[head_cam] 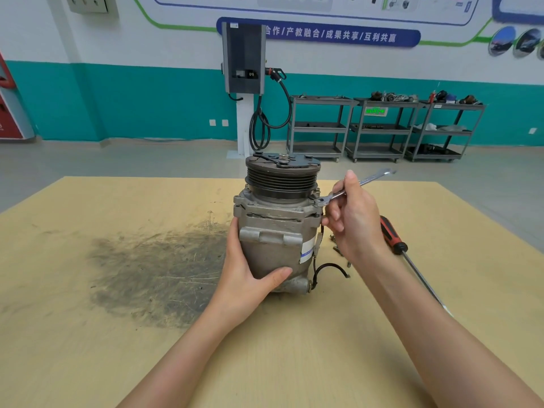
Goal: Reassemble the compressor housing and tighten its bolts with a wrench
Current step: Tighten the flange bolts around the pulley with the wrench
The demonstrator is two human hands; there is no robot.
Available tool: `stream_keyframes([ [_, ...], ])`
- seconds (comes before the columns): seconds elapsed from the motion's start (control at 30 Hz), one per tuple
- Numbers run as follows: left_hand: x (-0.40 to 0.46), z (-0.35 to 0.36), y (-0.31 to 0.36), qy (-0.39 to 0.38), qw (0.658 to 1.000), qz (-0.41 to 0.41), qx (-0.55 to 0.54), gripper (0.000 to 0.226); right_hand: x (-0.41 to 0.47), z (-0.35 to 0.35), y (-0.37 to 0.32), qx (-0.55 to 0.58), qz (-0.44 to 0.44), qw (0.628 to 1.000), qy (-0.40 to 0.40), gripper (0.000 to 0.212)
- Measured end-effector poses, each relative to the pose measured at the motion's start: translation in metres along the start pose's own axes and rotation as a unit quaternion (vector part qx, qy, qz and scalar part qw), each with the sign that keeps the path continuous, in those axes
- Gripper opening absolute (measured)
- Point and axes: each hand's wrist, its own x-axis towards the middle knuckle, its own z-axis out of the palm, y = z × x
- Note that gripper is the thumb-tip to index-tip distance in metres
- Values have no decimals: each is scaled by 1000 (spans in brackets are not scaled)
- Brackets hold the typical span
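A grey metal compressor [273, 231] stands upright on the wooden table [117, 348], its black ribbed pulley and clutch plate on top. My left hand [250, 275] grips the lower body of the housing from the left, thumb across the front. My right hand [353, 216] holds a silver wrench [374, 178] by its shaft. The wrench's near end sits on a bolt at the housing's upper right corner, and its far end points up and to the right. A short black wire [329, 267] hangs from the compressor's right side.
A red-and-black screwdriver [394, 237] lies on the table right of my right hand, its shaft passing under my forearm. A few small loose parts [338, 250] lie beside the compressor. A dark grease stain [159, 272] covers the table's left middle. Shelving carts stand against the far wall.
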Motion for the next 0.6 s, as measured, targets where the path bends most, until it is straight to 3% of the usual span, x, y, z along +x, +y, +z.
stream_keyframes([
  [0.23,1,0,-1,6,1000,1,1,113,-14,5,22,-12,-172,982,82,42],
  [0.43,0,1,0,10,1000,-1,5,113,-23,5,25,-78,-265,958,81,29],
  [0.6,-1,2,3,13,1000,-2,4,113,-29,7,24,-169,-365,913,65,20],
])
